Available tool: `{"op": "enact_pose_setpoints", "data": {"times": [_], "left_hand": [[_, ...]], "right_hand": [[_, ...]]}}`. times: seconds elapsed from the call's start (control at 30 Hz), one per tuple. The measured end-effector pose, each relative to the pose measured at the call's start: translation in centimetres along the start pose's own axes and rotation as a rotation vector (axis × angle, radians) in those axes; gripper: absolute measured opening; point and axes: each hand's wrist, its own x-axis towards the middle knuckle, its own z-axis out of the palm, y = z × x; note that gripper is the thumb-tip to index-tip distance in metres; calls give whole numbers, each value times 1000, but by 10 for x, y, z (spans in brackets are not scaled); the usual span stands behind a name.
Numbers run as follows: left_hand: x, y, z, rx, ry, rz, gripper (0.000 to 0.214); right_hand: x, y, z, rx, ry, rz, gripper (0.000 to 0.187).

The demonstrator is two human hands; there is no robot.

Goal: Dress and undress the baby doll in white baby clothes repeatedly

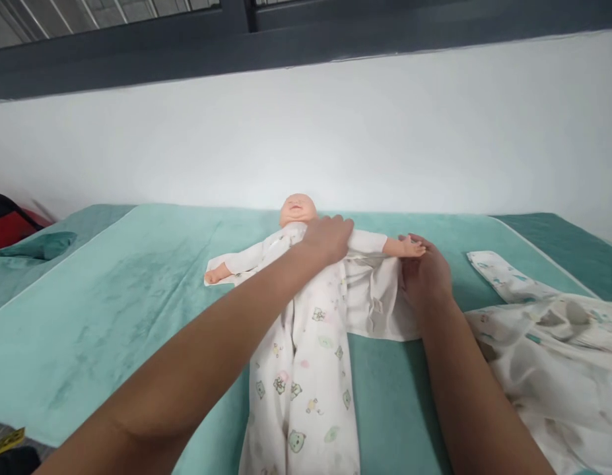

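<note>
A baby doll (298, 210) lies face up with its head toward the wall and both arms stretched out sideways. White sleeves cover its arms. A white romper (315, 369) printed with small animals and leaves lies over its body and legs; one side panel (377, 303) is spread flat under the arm on the right. My left hand (330, 239) is closed over the doll's shoulder, its fingertips partly hidden. My right hand (428, 272) is closed around the doll's small hand (407, 248), its thumb side near the doll's wrist and its other fingers hidden underneath.
A teal mat (112, 290) covers the padded surface. Another printed white garment (558, 349) lies crumpled at the right. Behind stands a white wall (306, 132) below a dark window frame (187, 53). A red and black item (8, 224) sits at the far left.
</note>
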Motion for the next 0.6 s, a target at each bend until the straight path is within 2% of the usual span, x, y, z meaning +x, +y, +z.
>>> {"op": "enact_pose_setpoints", "data": {"times": [0.1, 0.17, 0.23, 0.3, 0.37, 0.43, 0.5, 0.6], "left_hand": [[-9, 5, 9, -43, 11, 14, 26], [-25, -3, 13, -143, 105, -12, 27], [-48, -19, 21, -310, 248, -116, 29], [-71, -35, 32, -515, 377, -280, 29], [-91, -48, 44, -732, 444, -381, 34], [-103, -54, 55, -896, 463, -415, 40], [-107, -55, 61, -979, 465, -417, 43], [-104, -53, 64, -989, 474, -400, 38]], "right_hand": [[1, -6, -5, -153, 147, -47, 26], [-3, -12, -5, -381, 227, -253, 27], [-10, -15, 0, -652, 227, -501, 31], [-21, -15, 12, -831, 83, -620, 32], [-34, -13, 27, -851, -139, -612, 29], [-49, -10, 44, -813, -368, -585, 26], [-60, -9, 57, -793, -545, -563, 26], [-67, -9, 65, -784, -646, -473, 27]]}}
